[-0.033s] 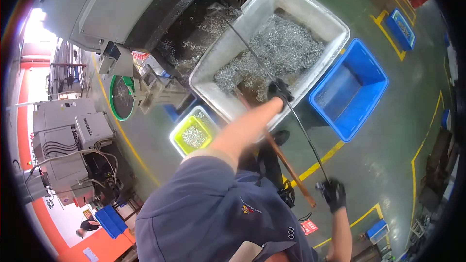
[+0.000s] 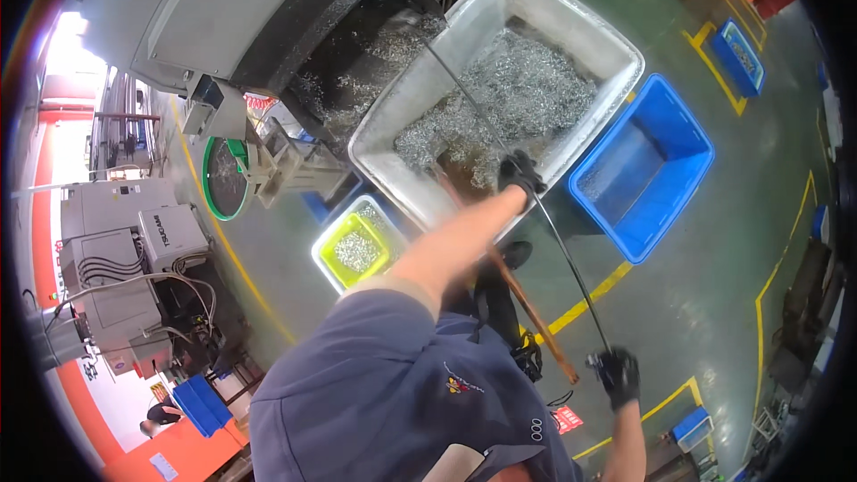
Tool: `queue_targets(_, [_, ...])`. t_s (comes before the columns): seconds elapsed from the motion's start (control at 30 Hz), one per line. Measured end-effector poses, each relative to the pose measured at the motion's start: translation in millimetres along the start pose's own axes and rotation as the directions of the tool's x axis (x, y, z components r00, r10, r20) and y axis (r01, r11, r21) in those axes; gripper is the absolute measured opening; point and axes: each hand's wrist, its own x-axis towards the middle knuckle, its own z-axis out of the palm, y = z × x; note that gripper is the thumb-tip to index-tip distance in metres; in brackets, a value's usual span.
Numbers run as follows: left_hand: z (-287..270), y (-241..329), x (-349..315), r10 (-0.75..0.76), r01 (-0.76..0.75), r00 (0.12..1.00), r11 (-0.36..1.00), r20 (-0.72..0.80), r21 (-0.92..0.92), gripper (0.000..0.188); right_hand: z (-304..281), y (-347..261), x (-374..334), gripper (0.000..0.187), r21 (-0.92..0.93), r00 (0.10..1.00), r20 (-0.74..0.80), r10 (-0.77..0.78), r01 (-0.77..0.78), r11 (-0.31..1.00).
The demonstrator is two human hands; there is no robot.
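Note:
A long thin dark metal rod (image 2: 571,261) slants from the machine's chip trough toward me. My left hand (image 2: 520,173), in a black glove, is closed around its middle, above the near rim of a big white tub (image 2: 379,134). Metal shavings (image 2: 527,80) are heaped inside that tub. At the rod's near end, my right hand (image 2: 614,377), also black-gloved, is closed on it. The rod's far end lies among shavings in the dark trough (image 2: 344,58); its tip is hard to make out. A brown wooden handle (image 2: 536,317) leans out of the tub beside my legs.
A blue bin (image 2: 683,187) stands right of the tub. Left of it sits a yellow-green basket (image 2: 379,234) of metal bits inside a pale container. A green-rimmed round sieve (image 2: 211,180) is beside the grey machine (image 2: 214,13). Far lower left, a person (image 2: 162,412) is at an orange surface.
Both my hands have shifted slightly toward me and the rod has moved with them, my right hand the most. The tub and bins have stayed put.

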Motion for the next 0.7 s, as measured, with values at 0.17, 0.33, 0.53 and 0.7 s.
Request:
queue_targets(0.17, [28.9,26.5,-76.5,-0.108,0.227,0.94,0.906,0.324,-0.356,0.046,3.0,71.5,-105.3,0.02,0.628,0.87,0.059,0.49,-0.414,0.659])
queue_targets(0.33, [20.4,32.2,-54.5,-0.19,0.292,0.951,0.809,0.242,-0.51,0.053,23.1,63.3,-59.2,0.021,0.25,0.958,-0.248,0.142,-0.079,0.965])
queue_targets(0.53, [-16.7,-21.1,23.6,-0.355,0.477,0.868,0.789,0.347,-0.387,0.047,50.3,44.9,-30.5,0.02,0.249,0.992,-0.121,0.04,-0.009,0.968])
queue_targets(0.7, [7.1,-41.6,-98.1,-0.31,0.499,0.834,0.776,0.455,-0.385,0.044,103.8,121.3,-112.4,0.021,0.115,0.986,-0.03,0.167,-0.162,0.98])
